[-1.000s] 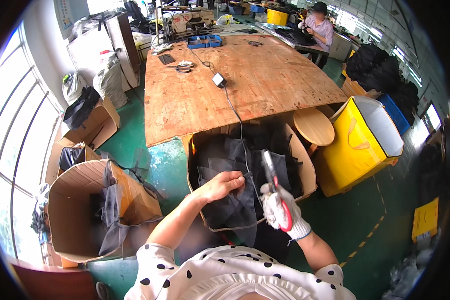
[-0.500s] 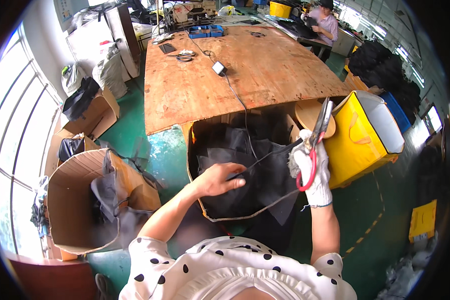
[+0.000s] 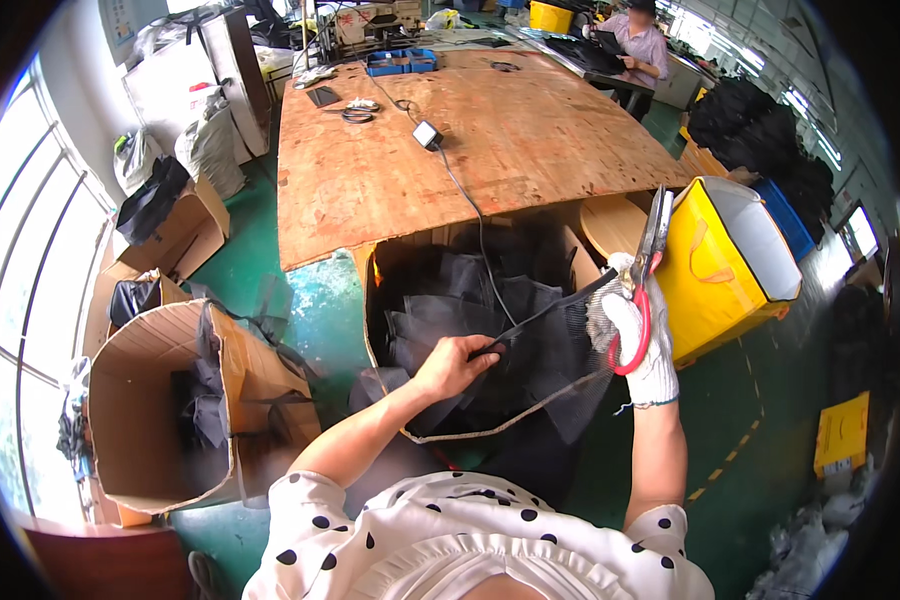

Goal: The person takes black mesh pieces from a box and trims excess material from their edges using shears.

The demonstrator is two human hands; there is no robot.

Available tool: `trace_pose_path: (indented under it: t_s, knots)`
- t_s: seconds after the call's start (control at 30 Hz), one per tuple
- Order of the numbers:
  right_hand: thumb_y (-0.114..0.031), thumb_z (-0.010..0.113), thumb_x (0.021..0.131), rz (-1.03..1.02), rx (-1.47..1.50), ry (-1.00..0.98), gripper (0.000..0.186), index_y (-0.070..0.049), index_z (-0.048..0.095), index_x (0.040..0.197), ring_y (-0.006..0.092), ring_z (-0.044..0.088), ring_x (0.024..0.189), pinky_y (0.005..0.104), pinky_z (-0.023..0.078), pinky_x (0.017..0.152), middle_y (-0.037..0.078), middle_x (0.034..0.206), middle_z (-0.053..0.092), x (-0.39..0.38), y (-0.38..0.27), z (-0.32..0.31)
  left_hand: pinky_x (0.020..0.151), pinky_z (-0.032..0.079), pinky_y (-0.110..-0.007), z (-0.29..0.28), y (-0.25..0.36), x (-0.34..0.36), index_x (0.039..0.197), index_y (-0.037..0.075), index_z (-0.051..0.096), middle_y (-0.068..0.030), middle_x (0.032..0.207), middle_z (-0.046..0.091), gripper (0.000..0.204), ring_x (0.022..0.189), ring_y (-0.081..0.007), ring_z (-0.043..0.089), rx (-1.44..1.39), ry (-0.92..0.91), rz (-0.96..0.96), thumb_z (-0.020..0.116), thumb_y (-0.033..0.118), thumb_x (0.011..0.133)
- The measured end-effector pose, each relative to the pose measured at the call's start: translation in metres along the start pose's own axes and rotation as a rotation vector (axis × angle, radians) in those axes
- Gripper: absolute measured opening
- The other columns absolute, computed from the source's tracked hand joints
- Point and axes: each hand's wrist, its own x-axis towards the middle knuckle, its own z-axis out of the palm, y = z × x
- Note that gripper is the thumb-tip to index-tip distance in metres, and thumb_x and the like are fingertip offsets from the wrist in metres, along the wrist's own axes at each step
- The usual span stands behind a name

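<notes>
Stretching black mesh over the box, scissors ready.

Head view: left hand [image 3: 452,362] pinching one end of the black mesh piece [image 3: 555,345], gloved right hand [image 3: 634,345] clenched on the other end plus red-handled scissors [image 3: 646,275], blades up. Pulled taut, probably for a clean look. Hanging right above the open cardboard box [image 3: 380,262] of more mesh, against the plywood table [image 3: 530,130].

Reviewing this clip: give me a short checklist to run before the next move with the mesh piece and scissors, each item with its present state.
1. Left hand pinches one end of the black mesh piece: ok.
2. Gloved right hand grips the other end: ok.
3. Mesh taut between hands: ok.
4. Red-handled scissors in right hand, blades up, away from the mesh: ok.
5. Blades open or closed: cannot tell.
6. Cardboard box lies below the mesh: ok.
</notes>
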Motion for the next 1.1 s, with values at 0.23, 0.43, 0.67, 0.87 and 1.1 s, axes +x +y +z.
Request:
trace_pose_path:
  t_s: [0.23, 0.43, 0.67, 0.87, 1.1]
  knots:
    - [-0.014, 0.059, 0.076, -0.001, 0.074, -0.002, 0.046, -0.003, 0.050, 0.119, 0.0069, 0.047, 0.074, 0.0211, 0.041, 0.068, -0.002, 0.088, 0.049, 0.009, 0.023, -0.016, 0.046, 0.033, -0.019, -0.075, 0.011, 0.000, 0.078, 0.001, 0.064, 0.0041, 0.062, 0.054, 0.020, 0.048, -0.0028, 0.042, -0.577, -0.382, -0.240, 0.065, 0.021, 0.084]
    - [-0.010, 0.056, 0.076, -0.156, 0.009, 0.019, 0.030, -0.007, 0.051, 0.106, 0.0100, 0.049, 0.064, 0.0252, 0.043, 0.060, 0.000, 0.075, 0.048, 0.012, 0.016, 0.007, 0.049, 0.034, -0.023, -0.076, -0.007, -0.010, 0.075, 0.000, 0.061, -0.0052, 0.065, 0.057, 0.030, 0.055, -0.0113, 0.048, -1.078, -0.475, -0.141, 0.065, 0.029, 0.081]
    - [-0.010, 0.051, 0.088, 0.361, 1.281, -0.161, 0.006, -0.009, 0.047, 0.091, 0.0054, 0.040, 0.055, 0.0197, 0.036, 0.050, -0.004, 0.068, 0.038, 0.039, 0.045, 0.025, 0.097, 0.039, -0.038, -0.057, -0.007, -0.025, 0.097, 0.005, 0.061, -0.0263, 0.128, 0.046, 0.027, 0.110, -0.0364, 0.053, -1.417, -0.488, -0.211, 0.060, 0.026, 0.081]
    - [-0.026, 0.055, 0.086, 0.320, 1.216, -0.209, 0.012, -0.015, 0.051, 0.091, 0.0097, 0.046, 0.049, 0.0243, 0.040, 0.045, -0.002, 0.063, 0.047, 0.046, 0.110, 0.011, 0.106, 0.029, -0.045, -0.045, 0.006, -0.020, 0.106, 0.003, 0.057, -0.0279, 0.140, 0.028, 0.035, 0.128, -0.0395, 0.034, -1.599, -0.339, -0.255, 0.061, 0.025, 0.079]
    - [-0.030, 0.044, 0.095, 0.458, 1.409, 0.140, 0.021, -0.011, 0.053, 0.098, 0.0059, 0.054, 0.073, 0.0203, 0.046, 0.062, -0.001, 0.081, 0.054, -0.055, 0.048, -0.039, 0.107, 0.029, -0.043, -0.056, -0.002, -0.007, 0.117, -0.005, 0.049, -0.0272, 0.139, 0.030, 0.052, 0.128, -0.0374, 0.035, -1.527, -0.276, -0.151, 0.063, 0.026, 0.078]
